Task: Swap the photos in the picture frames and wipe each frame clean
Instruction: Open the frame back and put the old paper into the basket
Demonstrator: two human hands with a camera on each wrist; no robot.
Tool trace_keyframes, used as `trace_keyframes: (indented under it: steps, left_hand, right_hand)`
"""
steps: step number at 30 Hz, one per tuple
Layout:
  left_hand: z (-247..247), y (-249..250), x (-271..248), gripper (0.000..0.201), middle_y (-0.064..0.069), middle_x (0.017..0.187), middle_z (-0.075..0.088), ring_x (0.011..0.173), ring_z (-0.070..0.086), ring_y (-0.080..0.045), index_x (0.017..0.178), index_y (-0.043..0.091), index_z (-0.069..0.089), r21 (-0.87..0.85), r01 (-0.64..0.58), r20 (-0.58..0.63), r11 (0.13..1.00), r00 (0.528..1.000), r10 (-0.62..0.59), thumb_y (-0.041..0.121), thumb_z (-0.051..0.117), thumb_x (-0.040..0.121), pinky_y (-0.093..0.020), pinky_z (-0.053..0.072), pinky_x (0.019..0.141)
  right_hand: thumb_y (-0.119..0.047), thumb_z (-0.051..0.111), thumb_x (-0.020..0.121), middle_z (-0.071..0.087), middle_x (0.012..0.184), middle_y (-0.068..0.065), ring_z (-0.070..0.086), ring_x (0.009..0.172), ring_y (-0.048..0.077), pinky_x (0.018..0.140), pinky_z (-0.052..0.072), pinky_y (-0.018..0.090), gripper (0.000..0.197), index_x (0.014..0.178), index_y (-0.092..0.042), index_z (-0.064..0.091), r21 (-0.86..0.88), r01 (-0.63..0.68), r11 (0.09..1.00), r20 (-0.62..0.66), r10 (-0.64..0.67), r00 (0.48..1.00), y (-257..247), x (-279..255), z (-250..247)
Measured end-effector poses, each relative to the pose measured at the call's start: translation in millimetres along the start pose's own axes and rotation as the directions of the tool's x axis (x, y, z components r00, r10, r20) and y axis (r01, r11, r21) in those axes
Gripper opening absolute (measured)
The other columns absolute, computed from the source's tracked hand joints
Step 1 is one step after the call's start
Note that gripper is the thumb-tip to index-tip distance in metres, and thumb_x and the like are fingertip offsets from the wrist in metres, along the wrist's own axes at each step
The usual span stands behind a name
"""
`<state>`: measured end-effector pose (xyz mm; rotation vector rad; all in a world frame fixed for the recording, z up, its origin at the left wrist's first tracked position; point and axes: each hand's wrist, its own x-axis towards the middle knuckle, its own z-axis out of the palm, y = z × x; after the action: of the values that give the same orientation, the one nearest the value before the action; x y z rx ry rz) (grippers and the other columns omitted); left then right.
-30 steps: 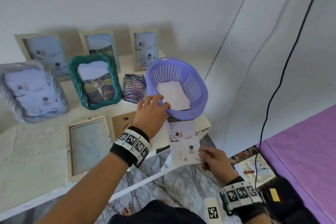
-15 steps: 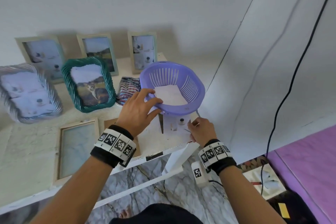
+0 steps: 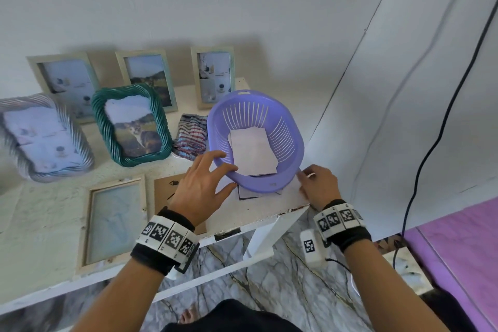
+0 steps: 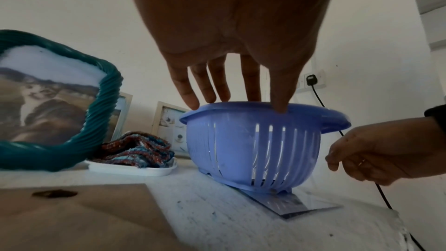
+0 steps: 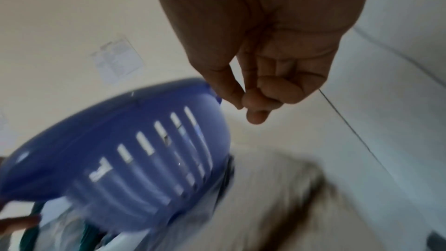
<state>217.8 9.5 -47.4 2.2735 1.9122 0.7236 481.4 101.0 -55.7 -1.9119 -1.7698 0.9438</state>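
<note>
The left hand (image 3: 200,186) was spread wide, with straight fingers resting on the near rim of the purple basket (image 3: 289,127) in the middle of the head view. The right hand (image 3: 318,186), at the lower right of the basket, had its fingers loosely curled and held nothing; its grip was narrow and empty. A photo (image 4: 287,206) lay flat on the desk (image 3: 40,218), its back part pinned under the basket's foot. More photos (image 3: 254,151) lay face down inside the basket. An empty wooden frame (image 3: 114,221) and its brown backing board (image 3: 164,194) lay at the lower left, waiting. The striped cloth (image 3: 191,136) sat just left of the basket.

To do this step well, the left hand should probably tip the basket only a little, so the right hand could slide the photo out flat by its edge without bending it.
</note>
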Motion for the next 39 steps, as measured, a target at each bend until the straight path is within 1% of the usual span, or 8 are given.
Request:
trace_keyframes:
  steps: [6, 14, 18, 22, 24, 26, 33, 39]
  left_hand:
    - [1, -5, -4, 0.032, -0.006, 0.135, 0.048, 0.122, 0.051, -0.022, 0.116, 0.023, 0.065, -0.254, 0.168, -0.049, 0.952, 0.981, -0.186, 0.041, 0.062, 0.089, -0.037, 0.046, 0.098]
    - [1, -1, -4, 0.025, -0.003, 0.131, 0.051, 0.096, 0.062, -0.016, 0.112, 0.020, 0.067, -0.295, 0.177, -0.059, 0.939, 0.977, -0.203, 0.028, 0.069, 0.089, -0.027, 0.048, 0.079]
    - [2, -2, -4, 0.024, 0.000, 0.131, 0.050, 0.089, 0.063, -0.013, 0.111, 0.021, 0.067, -0.301, 0.190, -0.073, 0.935, 0.973, -0.221, 0.030, 0.068, 0.089, -0.027, 0.049, 0.075]
    - [5, -2, -2, 0.022, 0.000, 0.130, 0.049, 0.085, 0.059, -0.008, 0.109, 0.023, 0.066, -0.285, 0.199, -0.077, 0.938, 0.970, -0.229, 0.030, 0.069, 0.088, -0.030, 0.054, 0.073]
    - [5, -2, -1, 0.021, 0.001, 0.129, 0.049, 0.085, 0.059, -0.009, 0.108, 0.024, 0.065, -0.283, 0.205, -0.074, 0.937, 0.969, -0.235, 0.031, 0.069, 0.088, -0.031, 0.054, 0.072]
    - [4, -3, 0, 0.021, 0.002, 0.129, 0.048, 0.085, 0.060, -0.011, 0.108, 0.025, 0.065, -0.278, 0.204, -0.066, 0.939, 0.971, -0.230, 0.032, 0.068, 0.088, -0.028, 0.052, 0.069]
    - [4, -5, 0, 0.022, 0.002, 0.129, 0.047, 0.086, 0.058, -0.008, 0.109, 0.025, 0.064, -0.271, 0.203, -0.052, 0.941, 0.973, -0.225, 0.035, 0.066, 0.089, -0.023, 0.049, 0.068]
    - [-2, -10, 1, 0.027, 0.003, 0.128, 0.052, 0.092, 0.063, -0.011, 0.114, 0.024, 0.066, -0.314, 0.176, -0.071, 0.933, 0.975, -0.208, 0.038, 0.063, 0.091, -0.031, 0.056, 0.074]
  right_hand:
    - [-0.026, 0.056, 0.091, 0.066, 0.079, 0.001, 0.061, 0.073, 0.021, 0.070, 0.042, 0.026, 0.013, 0.083, -0.018, 0.061, -0.208, 0.229, 0.951, -0.158, -0.264, 0.952, -42, 28, -59]
    - [-0.028, 0.061, 0.089, 0.064, 0.106, 0.008, 0.061, 0.095, 0.029, 0.083, 0.048, 0.034, 0.027, 0.113, -0.015, 0.061, -0.553, 0.533, 0.641, 0.250, -0.483, 0.840, -162, 65, -30]
    - [-0.030, 0.068, 0.087, 0.064, 0.114, 0.010, 0.061, 0.100, 0.028, 0.085, 0.051, 0.036, 0.035, 0.115, -0.009, 0.061, -0.640, 0.578, 0.507, 0.431, -0.386, 0.816, -188, 83, 11]
    - [-0.034, 0.083, 0.069, 0.059, 0.077, 0.000, 0.061, 0.079, 0.023, 0.075, 0.057, 0.038, 0.037, 0.085, -0.012, 0.058, -0.715, 0.584, 0.385, 0.546, -0.215, 0.810, -187, 101, 46]
    - [-0.030, 0.084, 0.070, 0.042, 0.070, -0.004, 0.051, 0.079, 0.020, 0.081, 0.056, 0.040, 0.037, 0.089, -0.012, 0.058, -0.755, 0.582, 0.302, 0.572, -0.133, 0.810, -184, 100, 49]
    - [-0.024, 0.083, 0.074, 0.049, 0.079, -0.001, 0.055, 0.085, 0.024, 0.084, 0.055, 0.041, 0.036, 0.096, -0.009, 0.059, -0.778, 0.567, 0.272, 0.566, -0.089, 0.819, -181, 99, 51]
    - [-0.027, 0.081, 0.074, 0.051, 0.135, 0.015, 0.047, 0.126, 0.041, 0.103, 0.040, 0.057, 0.076, 0.137, -0.013, 0.041, -0.771, 0.510, 0.381, 0.505, -0.121, 0.855, -178, 114, 63]
    - [-0.001, 0.048, 0.091, 0.061, 0.119, 0.008, 0.059, 0.100, 0.029, 0.086, 0.050, 0.037, 0.030, 0.116, -0.013, 0.058, -0.578, 0.540, 0.612, 0.483, -0.277, 0.831, -193, 116, 41]
